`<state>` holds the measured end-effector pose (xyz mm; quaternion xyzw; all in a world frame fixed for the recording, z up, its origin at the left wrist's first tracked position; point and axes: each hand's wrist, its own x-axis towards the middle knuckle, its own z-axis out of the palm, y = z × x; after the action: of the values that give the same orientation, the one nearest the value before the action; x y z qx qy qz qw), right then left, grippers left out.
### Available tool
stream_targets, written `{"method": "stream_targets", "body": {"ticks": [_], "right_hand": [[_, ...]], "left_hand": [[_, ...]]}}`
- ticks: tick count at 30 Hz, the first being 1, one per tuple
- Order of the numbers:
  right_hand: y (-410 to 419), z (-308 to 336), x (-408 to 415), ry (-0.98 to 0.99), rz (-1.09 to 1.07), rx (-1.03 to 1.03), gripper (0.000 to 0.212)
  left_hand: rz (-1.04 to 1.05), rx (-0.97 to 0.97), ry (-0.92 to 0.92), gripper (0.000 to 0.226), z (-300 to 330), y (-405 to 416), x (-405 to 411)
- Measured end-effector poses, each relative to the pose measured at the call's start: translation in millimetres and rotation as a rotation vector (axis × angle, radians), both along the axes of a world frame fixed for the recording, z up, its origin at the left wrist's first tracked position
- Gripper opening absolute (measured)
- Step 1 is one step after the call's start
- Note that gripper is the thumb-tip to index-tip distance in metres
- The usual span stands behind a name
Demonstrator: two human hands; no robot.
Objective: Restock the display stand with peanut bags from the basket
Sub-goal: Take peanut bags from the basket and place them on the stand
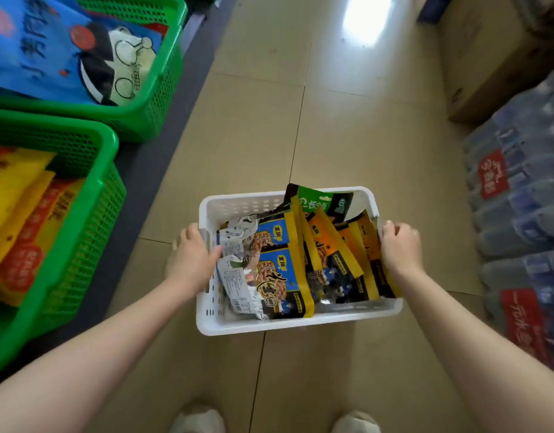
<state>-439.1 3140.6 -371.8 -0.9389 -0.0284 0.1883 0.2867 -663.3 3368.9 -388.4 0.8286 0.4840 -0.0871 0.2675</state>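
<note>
A person holds a white basket (297, 317) over a tiled floor (347, 126), one hand at each short end. The left hand (192, 256) wraps over the left rim, thumb lying inside against the wall, so its grip is closed on the basket. The right hand (400, 245) curls over the right rim, fingers folded on the edge, its grip likewise grasping the basket.

The peanut bags (278, 273) lie inside the basket, stacked loosely and leaning on each other: blue-and-yellow ones in the middle, orange-and-yellow ones toward the right, silver backs showing at the left. One green-topped bag (319, 201) stands at the far side, its top above the rim.

On the left, two green crates sit on a dark stand. The far crate (163, 98) holds blue packets (50, 57) printed with a cartoon figure. The near crate (91, 245) holds yellow and orange packets (22, 220).

On the right, shrink-wrapped packs of water bottles (519, 214) with red labels are piled up, with a cardboard box (494, 57) behind them. Two light shoes (197, 420) show at the bottom edge, well below the basket.
</note>
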Motion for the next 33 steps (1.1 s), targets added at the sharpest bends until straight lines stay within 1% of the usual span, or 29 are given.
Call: {"method": "stream_targets", "body": {"ticks": [1,2,3,4,5,6,7,8,9,10,12,13,15,17,18,20,22,23,25,27,28,29,30,31,33], "right_hand": [[-0.5,11.6,-7.1,-0.193,0.089,-0.011,0.040],[0.1,19.9,-15.6,-0.356,0.203,0.031,0.029],[3.0,27.1,-26.4,-0.407,0.324,0.078,0.022],[7.4,30.0,-36.7,-0.366,0.432,0.088,0.018],[12.7,30.0,-47.3,-0.265,0.528,0.015,0.017],[15.6,21.9,-54.4,-0.174,0.610,-0.093,0.018],[18.2,16.1,-59.9,-0.125,0.659,-0.215,0.020],[19.4,10.4,-63.3,-0.100,0.677,-0.300,0.022],[20.2,5.5,-66.0,-0.077,0.669,-0.326,0.024],[21.0,2.1,-68.6,-0.049,0.640,-0.308,0.026],[23.7,-4.7,-75.2,0.004,0.592,-0.247,0.031],[26.8,-7.3,-79.3,0.001,0.587,-0.227,0.032],[35.0,-12.6,-84.7,-0.023,0.570,-0.184,0.029],[42.3,-16.2,-84.9,-0.023,0.496,-0.104,0.019],[44.7,-16.6,-83.1,-0.014,0.444,-0.058,0.019],[47.6,-13.8,-78.1,-0.019,0.361,0.045,0.021],[49.2,-6.5,-70.4,-0.016,0.266,0.177,0.019],[49.4,-1.8,-63.9,-0.017,0.185,0.254,0.018],[50.2,9.3,-47.4,-0.032,-0.054,0.450,0.018],[50.0,19.7,-34.2,-0.017,-0.317,0.716,0.019],[49.1,23.4,-32.6,0.044,-0.398,0.846,0.018],[47.8,24.2,-34.4,0.134,-0.417,0.936,0.014],[46.6,20.7,-39.5,0.227,-0.376,0.970,0.008],[44.8,15.8,-47.6,0.310,-0.296,0.936,0.007],[39.9,3.7,-64.0,0.396,-0.128,0.772,0.009]], "left_hand": [[-0.121,0.153,-0.074,0.051,7.6,-3.8,2.9],[-0.268,0.250,-0.187,0.051,13.5,-7.1,7.9],[-0.416,0.274,-0.270,0.049,17.6,-10.5,14.4],[-0.541,0.229,-0.300,0.047,17.2,-13.0,21.0],[-0.631,0.150,-0.282,0.048,14.5,-16.7,28.1],[-0.688,0.058,-0.231,0.052,11.4,-22.3,35.0],[-0.720,-0.015,-0.183,0.057,7.9,-28.9,41.8],[-0.734,-0.044,-0.161,0.061,5.3,-35.9,47.4],[-0.743,-0.038,-0.154,0.061,2.4,-41.9,51.6],[-0.763,-0.011,-0.152,0.057,0.0,-46.4,53.3],[-0.834,0.069,-0.135,0.037,-2.5,-48.4,50.9],[-0.849,0.091,-0.154,0.030,-2.3,-45.4,46.9],[-0.784,0.100,-0.276,0.023,-0.2,-32.3,35.4],[-0.622,0.113,-0.385,0.019,5.4,-16.3,22.1],[-0.524,0.122,-0.419,0.018,8.9,-9.1,16.7],[-0.366,0.120,-0.454,0.026,13.3,1.5,10.8],[-0.314,0.097,-0.460,0.039,14.8,6.6,11.8],[-0.343,0.099,-0.460,0.042,14.2,7.9,13.7],[-0.427,0.111,-0.448,0.045,10.1,7.8,20.5],[-0.386,0.006,-0.449,0.055,4.9,2.7,32.2],[-0.328,-0.090,-0.443,0.060,1.7,-0.7,38.7],[-0.276,-0.189,-0.421,0.061,-3.2,-3.7,44.2],[-0.257,-0.263,-0.384,0.059,-9.0,-6.8,47.9],[-0.268,-0.303,-0.337,0.053,-17.1,-9.1,49.1],[-0.325,-0.321,-0.240,0.036,-31.9,-11.7,46.3]]}}
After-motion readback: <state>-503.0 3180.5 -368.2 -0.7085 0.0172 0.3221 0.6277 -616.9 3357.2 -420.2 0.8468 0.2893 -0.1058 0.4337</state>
